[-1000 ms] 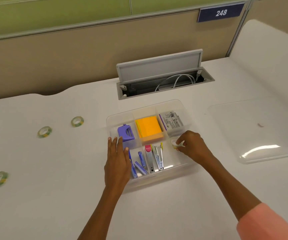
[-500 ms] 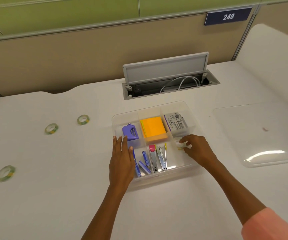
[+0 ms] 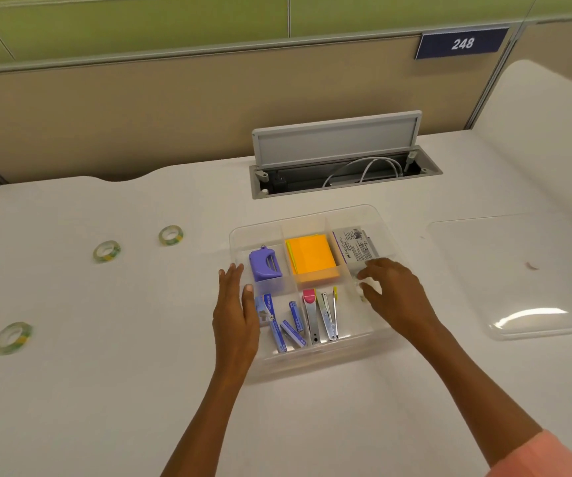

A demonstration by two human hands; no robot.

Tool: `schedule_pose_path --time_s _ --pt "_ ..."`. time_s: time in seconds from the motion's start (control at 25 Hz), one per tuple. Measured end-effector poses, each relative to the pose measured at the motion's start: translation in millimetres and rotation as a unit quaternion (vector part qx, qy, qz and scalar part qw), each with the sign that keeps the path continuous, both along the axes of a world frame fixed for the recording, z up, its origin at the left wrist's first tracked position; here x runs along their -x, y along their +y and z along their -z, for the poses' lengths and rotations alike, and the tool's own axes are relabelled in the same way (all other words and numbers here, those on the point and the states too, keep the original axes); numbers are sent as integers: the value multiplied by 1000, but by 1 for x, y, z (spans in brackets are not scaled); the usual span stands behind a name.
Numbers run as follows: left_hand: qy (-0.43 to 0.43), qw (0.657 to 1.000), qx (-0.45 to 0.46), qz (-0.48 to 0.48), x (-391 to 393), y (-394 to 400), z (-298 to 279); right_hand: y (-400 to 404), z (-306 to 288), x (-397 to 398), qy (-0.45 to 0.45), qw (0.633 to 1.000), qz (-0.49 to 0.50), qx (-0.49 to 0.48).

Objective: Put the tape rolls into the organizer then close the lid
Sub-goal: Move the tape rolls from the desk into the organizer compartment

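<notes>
Progress looked early, by my judgement; three tape rolls lay out on the bare table [image 3: 112,390], well apart from the organizer [image 3: 374,215] and to its left: one roll [image 3: 171,235] nearest the box, a second roll [image 3: 106,251] just beyond it, and a third roll [image 3: 13,337] far off toward the left edge. The clear organizer sat in the middle of the table with no cover on it; its lid [image 3: 518,280] lay flat on the table to the right, apart from the box. Inside were a purple tool [image 3: 264,267], an orange pad of notes [image 3: 313,258], a printed packet [image 3: 355,248], small blue boxes [image 3: 289,325] and staplers [image 3: 319,315]. The left hand [image 3: 234,315] rested flat against the left wall of the organizer, fingers loosely spread and holding nothing. The right hand [image 3: 394,294] hovered over the front right compartment with fingers curled and slightly parted; something pale showed at the fingertips, perhaps a tape roll, but it was blurred and I could not tell whether the hand gripped it or had let go. At best one roll seemed to be in or going in; the three on the table remained to be fetched, and the lid was not yet on.
</notes>
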State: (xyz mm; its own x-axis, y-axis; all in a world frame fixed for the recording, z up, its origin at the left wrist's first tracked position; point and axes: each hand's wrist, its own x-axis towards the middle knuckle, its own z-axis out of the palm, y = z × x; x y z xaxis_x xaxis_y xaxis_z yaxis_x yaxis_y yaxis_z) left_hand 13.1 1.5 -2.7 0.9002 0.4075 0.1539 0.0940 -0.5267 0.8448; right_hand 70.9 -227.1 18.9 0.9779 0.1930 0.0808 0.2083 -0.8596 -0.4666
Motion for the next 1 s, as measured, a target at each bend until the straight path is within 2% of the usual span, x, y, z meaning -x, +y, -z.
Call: schedule_pose_path --time_s 0.08,0.16,0.32,0.44,0.68,0.84,1.0 --pt "2 1000 -7 -20 -1 12 4 16 -12 -1 -30 998 -31 -48" --pt "20 999 -17 -40 -3 30 12 38 -21 -6 -23 994 -68 -83" --pt "95 990 -37 -93 -3 70 28 94 -28 -25 10 986 -144 -81" --pt "124 984 -87 -98 -4 97 44 137 -26 -41 38 979 -183 -77" --pt "144 959 -215 -117 -8 107 65 227 -14 -80 46 966 -253 -31" --pt "139 954 -239 -119 -8 110 75 280 10 -111 68 957 -276 54" --pt "157 949 -242 -125 -11 110 79 315 31 -135 34 942 -298 148"
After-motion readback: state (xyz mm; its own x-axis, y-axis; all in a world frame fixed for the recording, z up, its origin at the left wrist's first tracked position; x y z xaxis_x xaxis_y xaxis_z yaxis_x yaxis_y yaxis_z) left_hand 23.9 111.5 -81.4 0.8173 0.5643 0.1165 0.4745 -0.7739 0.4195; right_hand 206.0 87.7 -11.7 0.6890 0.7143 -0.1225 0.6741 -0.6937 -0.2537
